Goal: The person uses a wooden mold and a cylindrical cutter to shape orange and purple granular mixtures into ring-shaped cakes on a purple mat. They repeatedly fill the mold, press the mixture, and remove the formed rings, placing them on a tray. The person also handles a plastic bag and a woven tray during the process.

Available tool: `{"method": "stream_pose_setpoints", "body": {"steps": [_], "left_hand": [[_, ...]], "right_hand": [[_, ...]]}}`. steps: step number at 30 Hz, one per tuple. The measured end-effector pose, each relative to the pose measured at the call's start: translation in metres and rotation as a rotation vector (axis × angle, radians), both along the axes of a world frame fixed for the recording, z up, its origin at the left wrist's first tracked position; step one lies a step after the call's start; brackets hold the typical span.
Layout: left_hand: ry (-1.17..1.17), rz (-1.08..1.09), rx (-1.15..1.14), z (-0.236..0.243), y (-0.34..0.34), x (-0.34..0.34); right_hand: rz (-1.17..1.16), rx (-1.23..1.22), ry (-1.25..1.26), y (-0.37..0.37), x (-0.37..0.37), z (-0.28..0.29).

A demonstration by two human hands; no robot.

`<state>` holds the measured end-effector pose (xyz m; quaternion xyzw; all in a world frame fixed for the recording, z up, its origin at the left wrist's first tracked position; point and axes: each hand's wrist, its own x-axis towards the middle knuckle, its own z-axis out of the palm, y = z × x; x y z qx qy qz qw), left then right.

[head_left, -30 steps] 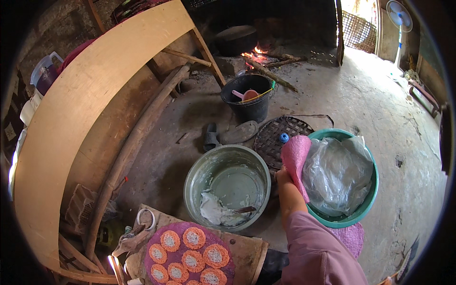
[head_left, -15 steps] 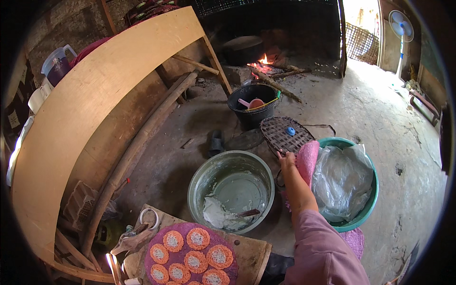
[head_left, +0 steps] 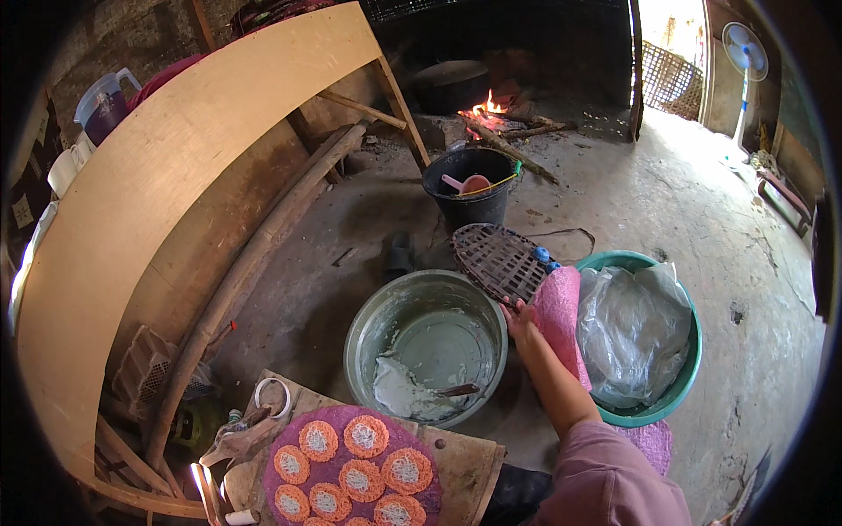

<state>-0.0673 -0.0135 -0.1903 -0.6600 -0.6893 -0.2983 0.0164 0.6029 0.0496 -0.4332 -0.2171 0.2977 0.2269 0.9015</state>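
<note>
My right hand (head_left: 521, 317) grips the near edge of a flat, dark woven tray (head_left: 492, 260), which is raised at a tilt. Small blue objects (head_left: 541, 257) show at the tray's right. A pink sheet (head_left: 556, 307) hangs beside my forearm, against a teal tub (head_left: 691, 364) holding clear plastic (head_left: 627, 324). Left of my hand sits a grey-green basin (head_left: 358, 346) with white residue and a utensil. Below, on a wooden board (head_left: 474, 465), is a purple round mat (head_left: 373, 460) with several orange rounds with white middles. My left hand is not in view.
A black bucket (head_left: 460, 210) with a pink dipper stands beyond the tray. Behind it a wood fire (head_left: 485, 112) burns under a dark pot (head_left: 447, 83). A wooden bench-like panel (head_left: 132, 219) and bamboo pole (head_left: 254, 254) run along the left. A standing fan (head_left: 745, 53) is at right.
My right hand has moved down and slightly left, lifting and tilting the woven tray toward the basin. The small blue objects at the tray's right now show as more than one.
</note>
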Motion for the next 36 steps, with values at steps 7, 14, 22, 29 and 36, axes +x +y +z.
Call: {"method": "stream_pose_setpoints", "body": {"steps": [7, 14, 22, 29, 36], "left_hand": [[-0.016, -0.024, 0.015, -0.001, 0.001, -0.003], [-0.051, -0.068, 0.038, 0.001, 0.001, -0.005], [-0.095, -0.106, 0.064, -0.012, 0.001, -0.018], [-0.133, -0.063, -0.081, 0.000, -0.006, -0.018], [-0.112, -0.128, -0.004, 0.007, -0.005, -0.013]], "right_hand": [[0.176, -0.012, -0.148, -0.039, -0.034, 0.080], [0.334, -0.057, -0.284, -0.090, -0.056, 0.178], [0.490, -0.209, -0.569, -0.157, -0.047, 0.272], [0.474, -0.279, -0.765, -0.217, -0.035, 0.352], [0.439, -0.211, -0.898, -0.276, -0.021, 0.425]]}}
